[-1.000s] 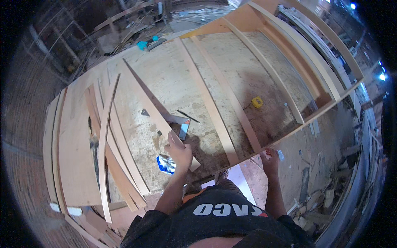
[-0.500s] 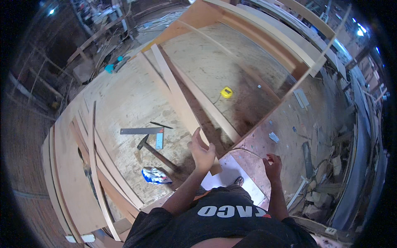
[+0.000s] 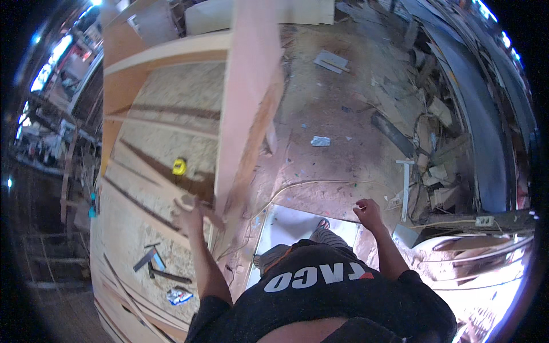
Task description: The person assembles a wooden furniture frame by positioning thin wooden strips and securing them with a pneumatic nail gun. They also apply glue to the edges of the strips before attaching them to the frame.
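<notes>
My left hand [image 3: 190,216], smeared by motion, is closed on a wooden strip [image 3: 150,174] lying slantwise over the pale worktable. My right hand [image 3: 369,214] hangs over the floor on the right, loosely curled with fingers apart and nothing visible in it. A yellow tape measure [image 3: 179,166] rests on the tabletop beyond my left hand. Nearer me on the table lie a try square [image 3: 150,259], a hammer [image 3: 168,276] and a crumpled blue-and-white packet [image 3: 179,295]. A tall pinkish panel [image 3: 251,86] of a wooden frame rises just beyond my left hand.
A cable [image 3: 309,182] curves over the dusty floor. A white sheet [image 3: 291,226] lies by my feet. Scrap wood [image 3: 440,171] and long grey sheets [image 3: 466,108] line the right side. More thin strips [image 3: 123,303] lie at the table's near left.
My view has swung to the right, so the table and tools now appear farther left and more floor shows. My left hand stays at the wooden strip; my right hand remains free.
</notes>
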`<state>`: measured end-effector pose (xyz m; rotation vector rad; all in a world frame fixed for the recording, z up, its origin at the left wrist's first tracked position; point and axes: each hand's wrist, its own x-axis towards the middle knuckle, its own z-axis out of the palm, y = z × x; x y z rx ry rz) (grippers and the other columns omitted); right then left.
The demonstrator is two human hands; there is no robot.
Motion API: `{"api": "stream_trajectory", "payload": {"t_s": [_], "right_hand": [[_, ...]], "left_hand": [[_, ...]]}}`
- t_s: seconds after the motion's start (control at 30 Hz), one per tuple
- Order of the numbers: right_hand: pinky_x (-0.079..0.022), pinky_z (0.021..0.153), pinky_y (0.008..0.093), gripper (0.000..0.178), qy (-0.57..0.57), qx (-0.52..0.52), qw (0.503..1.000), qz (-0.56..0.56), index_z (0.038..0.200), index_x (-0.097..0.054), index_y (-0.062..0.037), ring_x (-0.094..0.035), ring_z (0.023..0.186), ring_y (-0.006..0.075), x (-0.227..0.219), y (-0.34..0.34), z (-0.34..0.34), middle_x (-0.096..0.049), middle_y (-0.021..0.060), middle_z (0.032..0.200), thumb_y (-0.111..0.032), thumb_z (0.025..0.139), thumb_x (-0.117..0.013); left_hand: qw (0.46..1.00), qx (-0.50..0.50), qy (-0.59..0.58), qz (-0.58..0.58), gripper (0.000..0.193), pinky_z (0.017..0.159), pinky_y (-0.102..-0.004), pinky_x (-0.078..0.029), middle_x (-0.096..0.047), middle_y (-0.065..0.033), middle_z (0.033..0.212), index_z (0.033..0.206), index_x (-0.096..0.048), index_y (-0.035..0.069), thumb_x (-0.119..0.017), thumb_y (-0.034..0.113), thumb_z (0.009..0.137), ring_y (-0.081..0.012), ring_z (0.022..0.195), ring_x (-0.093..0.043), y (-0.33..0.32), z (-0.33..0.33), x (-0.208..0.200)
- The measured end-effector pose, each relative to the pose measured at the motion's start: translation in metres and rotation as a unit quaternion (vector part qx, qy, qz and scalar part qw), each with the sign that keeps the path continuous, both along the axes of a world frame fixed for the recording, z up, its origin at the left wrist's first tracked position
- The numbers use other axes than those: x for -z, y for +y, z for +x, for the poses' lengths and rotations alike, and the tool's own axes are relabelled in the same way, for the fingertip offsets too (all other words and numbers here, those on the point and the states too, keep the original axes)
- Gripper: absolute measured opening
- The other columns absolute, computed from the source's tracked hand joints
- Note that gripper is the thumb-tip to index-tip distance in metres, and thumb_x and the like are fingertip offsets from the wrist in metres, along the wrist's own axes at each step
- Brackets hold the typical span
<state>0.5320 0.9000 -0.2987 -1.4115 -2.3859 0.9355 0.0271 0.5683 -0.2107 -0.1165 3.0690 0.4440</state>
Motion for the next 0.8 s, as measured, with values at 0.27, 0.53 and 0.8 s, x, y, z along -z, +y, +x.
{"api": "stream_trajectory", "payload": {"t_s": [0.27, 0.53, 0.8], "right_hand": [[-0.059, 0.079, 0.0382, 0.029, 0.043, 0.106, 0.992, -0.052, 0.105, -0.074, -0.0016, -0.073, 0.086, 0.0248, 0.012, 0.129, 0.051, -0.074, 0.0167, 0.094, -0.020, 0.083, -0.079], [-0.058, 0.084, 0.0366, 0.037, 0.050, 0.028, 0.986, -0.155, 0.114, -0.072, -0.0001, -0.074, 0.092, 0.0260, 0.020, 0.269, -0.029, -0.076, 0.0166, 0.100, -0.022, 0.085, -0.079], [-0.055, 0.090, 0.0452, 0.031, -0.198, 0.362, 0.910, -0.041, 0.111, -0.073, -0.0050, -0.069, 0.101, 0.0321, 0.193, 0.296, 0.246, -0.073, 0.0157, 0.101, -0.030, 0.096, -0.063]], "left_hand": [[0.872, 0.365, 0.072, 0.317, 0.012, 0.068, -0.0335, -0.051, -0.065, -0.0122, 0.086, 0.101, -0.068, 0.002, -0.072, 0.006, 0.090, -0.0235, 0.075, -0.062, 0.158, 0.128, -0.016], [0.780, 0.545, -0.148, 0.268, 0.011, 0.064, -0.0366, -0.052, -0.068, -0.0143, 0.083, 0.092, -0.072, 0.001, -0.072, 0.012, 0.090, -0.0260, 0.070, -0.066, 0.371, 0.121, 0.041], [0.719, 0.643, -0.231, 0.126, 0.030, 0.082, -0.0425, -0.058, -0.073, -0.0183, 0.102, 0.110, -0.073, 0.003, -0.072, 0.026, 0.091, -0.0321, 0.088, -0.073, 0.643, 0.012, 0.143]]}}
